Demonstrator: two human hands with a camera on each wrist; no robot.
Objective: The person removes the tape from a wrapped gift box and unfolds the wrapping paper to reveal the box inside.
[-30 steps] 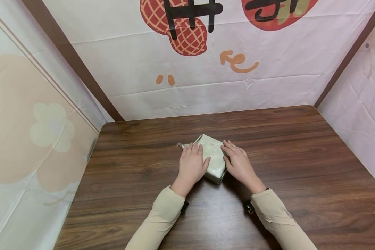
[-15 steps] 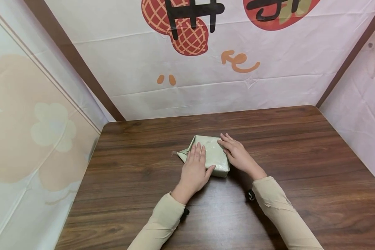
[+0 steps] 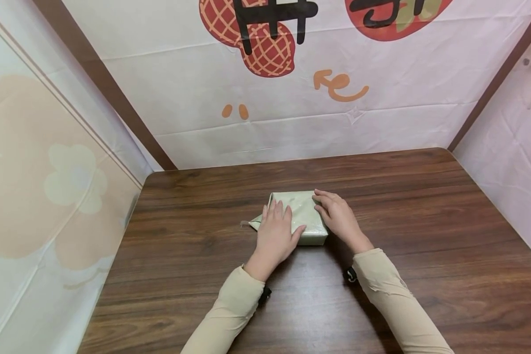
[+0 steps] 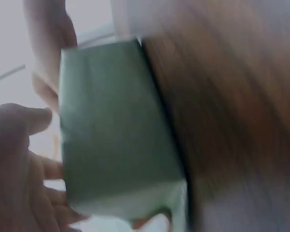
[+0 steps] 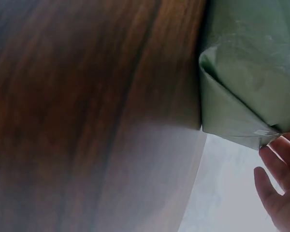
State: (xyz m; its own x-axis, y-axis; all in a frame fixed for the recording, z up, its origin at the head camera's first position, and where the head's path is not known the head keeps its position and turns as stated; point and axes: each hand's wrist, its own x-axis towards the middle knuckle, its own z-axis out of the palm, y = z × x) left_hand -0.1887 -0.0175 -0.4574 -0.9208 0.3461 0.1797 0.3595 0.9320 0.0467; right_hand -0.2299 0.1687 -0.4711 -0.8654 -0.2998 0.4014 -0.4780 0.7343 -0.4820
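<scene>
A pale green paper-wrapped box (image 3: 307, 211) lies on the wooden table, one long side towards me. My left hand (image 3: 275, 241) rests on its left part, the fingers fairly straight and the thumb spread. At the box's far right corner, my right hand (image 3: 340, 219) touches the edge with relaxed fingers. From the left end sticks out a pointed paper flap (image 3: 254, 222), with a bit of clear tape (image 3: 244, 224) at its tip. In the right wrist view, the folded end of the box (image 5: 241, 111) shows a diagonal crease and shiny tape. The left wrist view shows its smooth near side (image 4: 116, 130).
The dark wood-grain table (image 3: 194, 285) reaches back to a printed white cloth wall (image 3: 292, 132). Further cloth panels stand at the left and right. Black wrist straps (image 3: 350, 274) show at both sleeves.
The box has turned so that its near side now faces me squarely, and its flap end points left. Both hands moved along with it, staying against it.
</scene>
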